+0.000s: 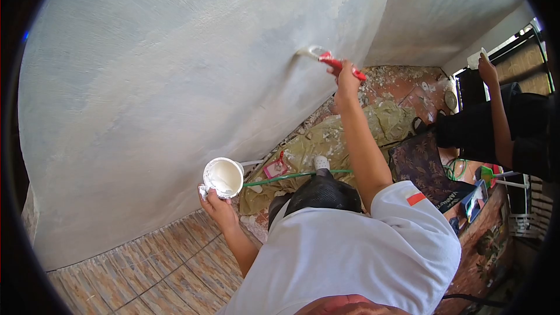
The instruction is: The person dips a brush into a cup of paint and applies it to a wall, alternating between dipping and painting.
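My right hand (347, 79) is closed around the red handle of a paintbrush (329, 58). The brush's pale bristles touch the grey-white wall (175, 81), near its far corner. Low at the left, my left hand (220, 210) grips a white paint tub (223, 177) from below and the side. White paint coats the tub's inside and its rim, and the tub's mouth faces up toward me. Part of my left fingers is hidden behind the tub. The wall carries streaky white and grey patches.
A paint-spattered drop cloth (326, 140) covers the floor along the wall. A green hose (280, 179) crosses it near my feet. At the right stands another person, whose hand (487, 70) holds something white. A dark printed cloth (429, 166) and a blue box (473, 201) lie nearby.
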Motion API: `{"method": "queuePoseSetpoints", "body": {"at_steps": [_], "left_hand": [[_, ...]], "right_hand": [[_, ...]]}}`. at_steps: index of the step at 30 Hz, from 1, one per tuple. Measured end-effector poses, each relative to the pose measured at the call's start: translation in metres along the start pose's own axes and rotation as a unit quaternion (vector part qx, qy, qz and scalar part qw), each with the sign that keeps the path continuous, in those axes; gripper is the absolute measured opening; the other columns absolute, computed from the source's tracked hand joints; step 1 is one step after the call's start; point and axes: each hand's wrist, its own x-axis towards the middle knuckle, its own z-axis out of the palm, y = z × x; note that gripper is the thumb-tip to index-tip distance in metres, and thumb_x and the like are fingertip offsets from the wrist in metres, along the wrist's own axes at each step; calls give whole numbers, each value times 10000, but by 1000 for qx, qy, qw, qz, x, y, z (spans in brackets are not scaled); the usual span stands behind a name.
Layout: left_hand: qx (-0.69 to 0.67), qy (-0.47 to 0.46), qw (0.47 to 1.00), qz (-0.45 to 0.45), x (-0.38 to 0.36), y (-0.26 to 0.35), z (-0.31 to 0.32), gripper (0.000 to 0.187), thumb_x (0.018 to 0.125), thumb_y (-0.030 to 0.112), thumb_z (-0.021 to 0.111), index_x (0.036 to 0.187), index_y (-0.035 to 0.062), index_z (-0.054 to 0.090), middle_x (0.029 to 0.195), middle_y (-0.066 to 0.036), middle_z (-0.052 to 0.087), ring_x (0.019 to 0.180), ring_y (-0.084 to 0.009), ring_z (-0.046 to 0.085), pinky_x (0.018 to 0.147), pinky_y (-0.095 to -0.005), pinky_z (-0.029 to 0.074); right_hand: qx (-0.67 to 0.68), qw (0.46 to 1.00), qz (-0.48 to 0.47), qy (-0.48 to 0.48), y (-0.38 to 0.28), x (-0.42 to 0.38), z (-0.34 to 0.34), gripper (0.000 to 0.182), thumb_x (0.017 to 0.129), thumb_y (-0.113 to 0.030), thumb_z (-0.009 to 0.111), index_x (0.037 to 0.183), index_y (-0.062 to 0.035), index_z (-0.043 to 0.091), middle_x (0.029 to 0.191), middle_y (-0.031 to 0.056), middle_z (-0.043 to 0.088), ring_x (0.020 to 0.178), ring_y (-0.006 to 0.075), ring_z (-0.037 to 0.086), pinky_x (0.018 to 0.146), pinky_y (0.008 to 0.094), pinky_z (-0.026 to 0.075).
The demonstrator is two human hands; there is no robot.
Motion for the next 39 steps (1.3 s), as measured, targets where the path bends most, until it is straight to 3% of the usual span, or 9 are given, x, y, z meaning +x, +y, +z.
{"method": "queuePoseSetpoints", "body": {"at_steps": [1, 5, 10, 14, 18, 25, 31, 34, 39], "left_hand": [[8, 14, 1000, -7, -2, 2, 2, 454, 899, 173, 459, 1329, 56, 371, 987, -55, 562, 692, -86, 482, 468, -209, 318], [29, 19, 999, -29, -3, 1, -5, 481, 893, 256, 505, 1322, 81, 376, 1151, -34, 517, 894, -104, 496, 605, -216, 359], [25, 51, 998, -27, -4, 1, -2, 475, 892, 223, 486, 1327, 66, 373, 1099, -47, 532, 806, -94, 487, 534, -206, 336], [13, 62, 998, -14, -2, -1, -5, 463, 893, 189, 466, 1328, 62, 374, 1036, -54, 545, 728, -84, 476, 480, -207, 317], [43, 24, 999, -5, 2, -5, -15, 452, 893, 188, 467, 1317, 55, 384, 1030, -55, 547, 729, -85, 478, 475, -210, 316], [16, 42, 999, -6, -1, 2, 0, 464, 894, 182, 468, 1329, 51, 375, 1065, -63, 551, 745, -99, 486, 482, -213, 323], [75, 35, 997, -9, 0, 0, -6, 493, 894, 212, 479, 1345, 57, 354, 1108, -64, 533, 786, -108, 486, 504, -217, 323], [68, 27, 997, -16, 3, -3, -10, 492, 894, 219, 482, 1342, 57, 359, 1114, -61, 532, 791, -112, 487, 513, -233, 325], [48, 18, 999, 1, -4, 5, 13, 395, 887, 233, 498, 1233, 55, 428, 1003, -27, 515, 748, -77, 442, 527, -205, 312]], "right_hand": [[25, 999, -33, -18, -24, -3, 13, 166, 924, -200, 495, 941, -36, 480, 845, 81, 655, 607, 150, 622, 696, 251, 431], [170, 958, -190, -133, -116, -42, 53, 165, 935, -214, 505, 838, -97, 440, 796, 55, 628, 633, 134, 625, 634, 242, 353], [81, 920, -357, -137, -86, -28, 66, 227, 930, -190, 556, 800, -55, 427, 698, 35, 546, 563, 130, 608, 514, 224, 372], [-68, 931, -357, -42, 23, 6, 26, 204, 934, -162, 542, 808, -52, 425, 695, 59, 545, 520, 125, 574, 490, 243, 443], [-62, 967, -245, 12, 86, 25, -8, 207, 921, -147, 536, 779, -42, 428, 690, 63, 563, 507, 119, 567, 475, 246, 467], [25, 992, -123, 24, 10, 20, 8, 160, 915, -149, 502, 815, -47, 430, 771, 84, 615, 541, 152, 573, 510, 261, 479], [178, 901, -372, -134, -137, -16, 59, 216, 919, -198, 560, 833, -72, 407, 745, 53, 595, 541, 126, 567, 505, 247, 375], [107, 916, -366, -126, -128, -4, 65, 220, 908, -165, 577, 811, -66, 407, 702, 48, 574, 513, 119, 556, 484, 245, 403], [-26, 941, -336, 8, 2, 61, 17, 228, 897, -158, 587, 773, -73, 417, 664, 25, 546, 513, 74, 523, 428, 232, 397]]}}
